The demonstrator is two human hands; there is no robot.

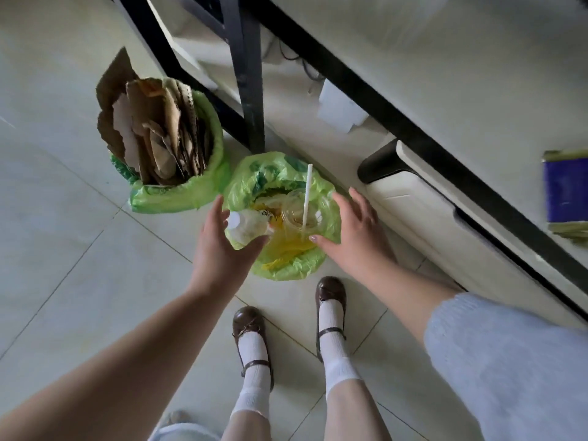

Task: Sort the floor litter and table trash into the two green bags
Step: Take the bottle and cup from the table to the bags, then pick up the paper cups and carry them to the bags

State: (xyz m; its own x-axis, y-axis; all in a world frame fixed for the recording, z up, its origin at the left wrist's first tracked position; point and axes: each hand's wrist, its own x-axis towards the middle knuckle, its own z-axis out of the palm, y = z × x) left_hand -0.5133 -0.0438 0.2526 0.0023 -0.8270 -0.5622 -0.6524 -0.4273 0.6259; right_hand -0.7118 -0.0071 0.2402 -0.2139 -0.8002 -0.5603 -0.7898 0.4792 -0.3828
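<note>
**Both hands spread over the near green bag**

Nearest the lens: bare forearms, a pale sleeve [496, 351] on the right, brown strap shoes [249, 326] with white socks below. Reaching forward, left hand [219, 246] and right hand [353, 230], fingers straight and spread wide, gripping nothing, one either side of the near green bag [286, 268].

Largest first: far green bag [178, 195], packed with torn cardboard [149, 122] standing upright, stiff and light, easy to pinch by an edge. Near bag soft and thin, probably slack and slippery; best taken by the rolled rim. Inside it, a clear cup [297, 211] with a white straw [307, 195] poking up, likely crushable, and a plastic bottle [246, 226] with a white cap, just beside the left fingers; whether touched, cannot tell.

Pale tiled floor [63, 218], smooth. Black table leg [246, 74] between the bags; white table [461, 74] to the right, a blue-and-green packet [566, 189] on its edge, a white cabinet [445, 224] beneath.
</note>
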